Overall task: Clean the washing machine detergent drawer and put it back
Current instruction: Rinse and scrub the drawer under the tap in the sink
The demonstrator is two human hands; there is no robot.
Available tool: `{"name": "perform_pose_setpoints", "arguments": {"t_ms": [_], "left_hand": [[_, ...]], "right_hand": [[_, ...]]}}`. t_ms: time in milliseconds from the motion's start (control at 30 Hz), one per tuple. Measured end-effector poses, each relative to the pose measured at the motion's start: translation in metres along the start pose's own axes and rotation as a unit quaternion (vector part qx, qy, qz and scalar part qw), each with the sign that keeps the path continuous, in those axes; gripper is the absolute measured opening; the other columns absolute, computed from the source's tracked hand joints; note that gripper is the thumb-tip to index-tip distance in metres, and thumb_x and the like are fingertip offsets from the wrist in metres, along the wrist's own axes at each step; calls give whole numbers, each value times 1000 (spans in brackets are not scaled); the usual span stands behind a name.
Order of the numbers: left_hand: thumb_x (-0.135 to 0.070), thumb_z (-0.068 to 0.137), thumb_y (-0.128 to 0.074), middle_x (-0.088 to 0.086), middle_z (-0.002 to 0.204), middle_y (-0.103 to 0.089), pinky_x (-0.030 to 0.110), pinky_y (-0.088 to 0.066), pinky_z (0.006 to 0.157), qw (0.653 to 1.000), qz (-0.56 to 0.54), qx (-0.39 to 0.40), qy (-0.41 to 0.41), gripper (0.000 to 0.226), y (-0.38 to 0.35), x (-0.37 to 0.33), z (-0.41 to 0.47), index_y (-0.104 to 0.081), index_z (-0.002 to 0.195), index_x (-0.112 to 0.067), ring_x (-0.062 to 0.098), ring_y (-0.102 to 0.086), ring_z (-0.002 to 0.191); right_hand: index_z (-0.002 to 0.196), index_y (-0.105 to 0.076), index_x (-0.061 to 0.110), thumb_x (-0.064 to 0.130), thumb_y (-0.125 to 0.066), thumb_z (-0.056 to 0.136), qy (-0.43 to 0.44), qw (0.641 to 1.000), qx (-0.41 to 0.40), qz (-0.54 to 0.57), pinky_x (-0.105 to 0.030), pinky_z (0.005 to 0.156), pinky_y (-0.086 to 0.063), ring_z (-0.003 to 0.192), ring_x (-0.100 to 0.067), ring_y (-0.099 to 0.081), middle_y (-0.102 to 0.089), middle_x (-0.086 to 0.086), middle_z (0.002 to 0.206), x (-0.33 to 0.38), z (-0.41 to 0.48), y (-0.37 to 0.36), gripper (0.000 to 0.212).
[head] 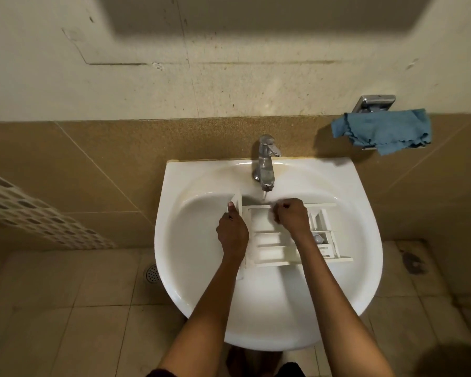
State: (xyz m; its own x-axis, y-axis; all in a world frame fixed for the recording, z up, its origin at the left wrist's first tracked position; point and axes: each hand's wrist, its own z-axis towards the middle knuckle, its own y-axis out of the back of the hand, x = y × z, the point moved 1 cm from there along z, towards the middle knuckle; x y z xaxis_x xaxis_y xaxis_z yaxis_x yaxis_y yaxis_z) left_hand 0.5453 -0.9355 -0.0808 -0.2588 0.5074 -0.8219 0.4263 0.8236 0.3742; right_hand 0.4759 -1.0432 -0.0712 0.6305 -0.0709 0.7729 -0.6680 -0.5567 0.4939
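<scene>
The white detergent drawer (pixel 272 244) lies flat in the white sink (pixel 196 281), its compartments facing up and its front panel to the left. My left hand (pixel 232 232) grips that front panel at the drawer's left end, thumb pointing up along it. My right hand (pixel 291 216) is curled in a fist over the drawer's rear compartment, just below the tap's spout; whether it holds anything is hidden. A thin stream of water falls from the chrome tap (pixel 265 164) beside my right hand.
A blue cloth (pixel 384 130) hangs on a chrome wall holder (pixel 374 103) at the upper right. A floor drain (pixel 152 273) sits left of the sink on the tiled floor. A mosaic ledge (pixel 33 213) runs along the left.
</scene>
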Motion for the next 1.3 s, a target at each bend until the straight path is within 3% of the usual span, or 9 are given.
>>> {"name": "perform_pose_setpoints", "arguments": {"t_ms": [100, 200, 267, 367, 433, 533, 667, 1067, 1300], "left_hand": [[-36, 102, -17, 22, 119, -60, 39, -40, 98, 1000, 0, -7, 2, 57, 0, 0, -1, -59, 117, 0, 36, -54, 112], [-33, 102, -16, 22, 122, -58, 40, -39, 100, 1000, -2, -8, 7, 55, 0, 0, 0, -57, 120, 0, 36, -52, 115], [-31, 102, -18, 22, 123, -58, 40, -39, 101, 1000, 0, -12, 10, 54, 0, 0, 0, -57, 121, 1, 37, -51, 116], [-26, 102, -21, 24, 123, -57, 41, -38, 100, 1000, 3, -18, 11, 49, 0, 0, 0, -56, 119, 3, 39, -50, 116], [-25, 102, -22, 25, 121, -57, 43, -39, 101, 1000, 4, -18, 11, 47, 0, -1, 0, -57, 116, 4, 39, -52, 114], [-23, 101, -24, 25, 119, -58, 45, -40, 100, 1000, 8, -17, 11, 45, -1, -2, 0, -58, 113, 5, 40, -52, 112], [-20, 100, -25, 24, 115, -60, 47, -40, 99, 1000, 4, -17, 21, 44, -1, -2, -1, -59, 108, 6, 39, -53, 108], [-15, 98, -27, 24, 113, -59, 43, -40, 97, 999, -4, -11, 32, 38, 2, -6, -4, -58, 102, 7, 38, -52, 107], [-16, 98, -27, 23, 114, -59, 41, -41, 96, 999, -10, -11, 35, 39, 3, -7, -5, -59, 103, 6, 37, -52, 108]], "right_hand": [[108, -55, -17, -10, -34, 95, -105, 901, 108, 408, -25, 79, -56, 73, -21, -58, -58, -14, 81, 17, -1, -6, 26], [121, -44, -20, -10, -29, 97, -158, 828, 133, 522, -39, 101, -41, 93, -31, -58, -58, -20, 87, 27, 1, -10, 30], [123, -42, -23, -12, -31, 95, -150, 847, 142, 490, -39, 99, -42, 105, -38, -57, -59, -28, 100, 28, -1, -14, 32], [114, -51, -23, -19, -38, 88, -70, 940, 199, 267, -27, 83, -55, 80, -28, -63, -61, -30, 106, 26, -6, -16, 29], [106, -61, -17, -20, -47, 83, -12, 975, 159, 155, -31, 85, -55, 76, -26, -64, -65, -28, 99, 24, 0, -15, 27], [95, -71, -6, -8, -64, 77, 48, 994, 70, 64, -36, 93, -51, 85, -27, -65, -69, -21, 92, 22, 8, -15, 19], [88, -74, 1, 8, -70, 75, 142, 986, 19, -91, -19, 74, -42, 90, -23, -65, -72, -12, 92, 19, 2, -31, 14], [75, -69, 6, 1, -72, 72, 144, 987, 46, -50, -13, 59, -38, 73, -16, -59, -68, -11, 79, 14, -1, -27, 7], [61, -41, 20, -4, -74, 67, 100, 993, 60, -28, -10, 47, -32, 57, -7, -41, -44, 4, 63, 18, 2, -31, 41]]}}
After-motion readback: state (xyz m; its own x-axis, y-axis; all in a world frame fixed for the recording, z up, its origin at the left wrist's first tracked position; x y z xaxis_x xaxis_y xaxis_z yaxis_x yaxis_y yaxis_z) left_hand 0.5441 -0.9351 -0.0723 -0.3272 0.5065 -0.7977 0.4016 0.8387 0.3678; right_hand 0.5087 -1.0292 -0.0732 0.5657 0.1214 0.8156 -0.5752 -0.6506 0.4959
